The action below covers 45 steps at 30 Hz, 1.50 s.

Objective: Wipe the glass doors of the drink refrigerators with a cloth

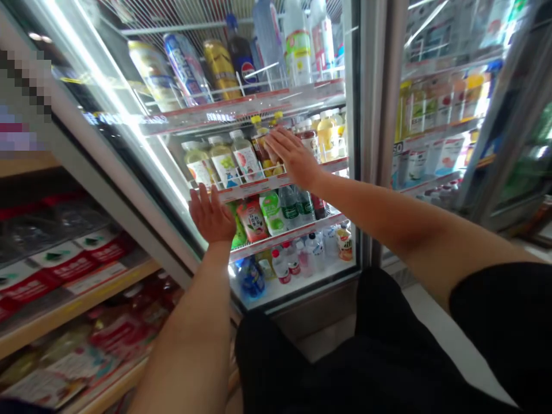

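In front of a lit drinks fridge (364, 144), both of my hands are raised with nothing in them. My left hand (211, 215) is open, fingers stretched upward, near the lower left of the middle shelf. My right hand (295, 158) is also open and flat, in front of the middle shelf and partly covering dark bottles with yellow caps (256, 122). Pale juice bottles (224, 164) stand to its left and yellow bottles (328, 135) to its right. Reflections lie across the fridge front; whether either palm touches glass I cannot tell.
The top shelf holds cans (222, 69) and a cola bottle (242, 54). Below stand green-labelled bottles (271, 213) and small red-capped bottles (280, 267). At left is a wooden shelf (81, 296) with red-wrapped packs (64, 261). Another drinks fridge (444, 126) is at right.
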{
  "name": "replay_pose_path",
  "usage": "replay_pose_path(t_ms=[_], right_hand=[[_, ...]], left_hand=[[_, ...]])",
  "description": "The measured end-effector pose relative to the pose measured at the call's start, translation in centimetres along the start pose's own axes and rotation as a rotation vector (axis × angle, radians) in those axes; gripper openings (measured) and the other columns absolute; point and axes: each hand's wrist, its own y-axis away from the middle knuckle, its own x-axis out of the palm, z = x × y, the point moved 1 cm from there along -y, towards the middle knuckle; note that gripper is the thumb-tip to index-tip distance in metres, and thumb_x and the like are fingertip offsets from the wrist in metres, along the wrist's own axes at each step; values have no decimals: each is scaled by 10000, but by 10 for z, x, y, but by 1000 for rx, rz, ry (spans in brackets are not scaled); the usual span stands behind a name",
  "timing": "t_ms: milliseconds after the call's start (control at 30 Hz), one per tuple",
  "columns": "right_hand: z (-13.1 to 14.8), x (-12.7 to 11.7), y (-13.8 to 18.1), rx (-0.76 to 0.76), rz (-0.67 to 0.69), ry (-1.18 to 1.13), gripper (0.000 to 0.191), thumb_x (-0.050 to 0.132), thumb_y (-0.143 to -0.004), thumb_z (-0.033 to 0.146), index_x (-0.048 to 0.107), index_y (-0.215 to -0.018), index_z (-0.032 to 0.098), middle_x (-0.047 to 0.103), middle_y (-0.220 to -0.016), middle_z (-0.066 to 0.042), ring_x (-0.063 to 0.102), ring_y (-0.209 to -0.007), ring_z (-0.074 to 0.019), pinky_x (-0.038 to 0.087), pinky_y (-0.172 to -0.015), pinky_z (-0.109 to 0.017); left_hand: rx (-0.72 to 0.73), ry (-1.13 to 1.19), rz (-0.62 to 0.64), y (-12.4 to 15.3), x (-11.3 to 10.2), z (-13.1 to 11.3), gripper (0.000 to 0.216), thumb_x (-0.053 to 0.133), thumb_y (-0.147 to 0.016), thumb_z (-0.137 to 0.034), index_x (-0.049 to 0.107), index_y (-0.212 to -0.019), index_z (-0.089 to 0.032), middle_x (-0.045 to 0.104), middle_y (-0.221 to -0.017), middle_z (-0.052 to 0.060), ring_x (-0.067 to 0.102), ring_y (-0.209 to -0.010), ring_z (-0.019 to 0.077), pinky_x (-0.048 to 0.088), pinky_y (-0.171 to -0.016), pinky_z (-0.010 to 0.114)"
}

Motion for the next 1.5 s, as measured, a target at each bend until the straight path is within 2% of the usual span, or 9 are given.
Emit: replay_pose_path(t_ms=[167, 400, 533, 667, 767, 967, 1200, 1400, 1500], right_hand=[[29, 13, 2, -282, 263, -44, 492, 430, -1049, 108, 567, -1508, 220, 534, -1612, -44, 364, -1577, -242, 256, -1343, -506], [39, 25, -12, -74, 36, -61, 546, 370, -1052, 91, 474, -1583, 172, 445, -1670, -89, 291, -1609, -236, 245, -1354, -456], [53, 43, 3, -215, 166, -149, 539, 428, -1036, 89, 516, -1551, 217, 494, -1638, -87, 294, -1609, -233, 242, -1348, -508], [64, 50, 3, -206, 190, -245, 579, 432, -1006, 56, 485, -1568, 180, 483, -1644, -108, 352, -1584, -221, 325, -1321, -450], [67, 43, -10, -161, 155, -302, 642, 397, -1010, 75, 345, -1644, 161, 344, -1721, -110, 391, -1563, -205, 408, -1273, -366], [17, 0, -9, -118, 162, -58, 676, 531, -984, 126, 364, -1634, 209, 318, -1737, -73, 219, -1631, -271, 166, -1351, -538], [-82, -27, 32, -19, 183, 80, 1322, 938, -677, 390, 130, -1702, 177, 86, -1781, -167, 16, -1633, -435, 11, -1309, -667], [-62, -23, 35, 91, 216, 84, 1278, 904, -721, 317, 105, -1702, 141, 18, -1781, -188, -44, -1622, -458, -15, -1295, -652], [-48, -32, 30, 171, 333, 134, 1369, 923, -674, 290, 37, -1704, 126, -46, -1779, -185, -75, -1612, -475, 17, -1287, -672]], left_hand=[[-2, 22, 8, 0, 1, 0, 611, 372, -1051, -397, 426, -1600, -134, 306, -1709, 161, 45, -1640, 264, 43, -1334, 527], [-29, 45, 38, 0, 0, 0, 621, 410, -1029, -374, 421, -1598, -124, 296, -1711, 170, 32, -1642, 273, 10, -1334, 525], [-35, 41, 35, 0, -2, -3, 608, 397, -1034, -363, 421, -1589, -116, 304, -1706, 182, 43, -1642, 278, 11, -1331, 545], [-28, 88, -144, -8, -1, -34, 597, 355, -1055, -379, 417, -1559, -67, 302, -1690, 235, 99, -1639, 273, 86, -1335, 543], [149, 202, -153, -21, 6, -75, 627, 246, -1085, -410, 381, -1566, -31, 271, -1704, 228, 146, -1632, 243, 204, -1336, 466], [260, 189, 82, -27, 22, -100, 582, 312, -1075, -359, 463, -1552, -60, 398, -1664, 156, 176, -1619, 273, 176, -1339, 482], [219, 124, 195, -12, 20, -78, 538, 463, -1009, -222, 528, -1543, -212, 458, -1636, 94, 149, -1629, 254, 81, -1356, 532], [117, 108, 17, -87, 14, -70, 492, 363, -1080, -218, 484, -1554, -166, 226, -1744, 112, -43, -1639, 282, 65, -1338, 586], [95, 62, -39, -85, 13, -74, 487, 347, -1086, -209, 474, -1551, -143, 285, -1716, 148, 87, -1638, 285, 92, -1339, 566]])
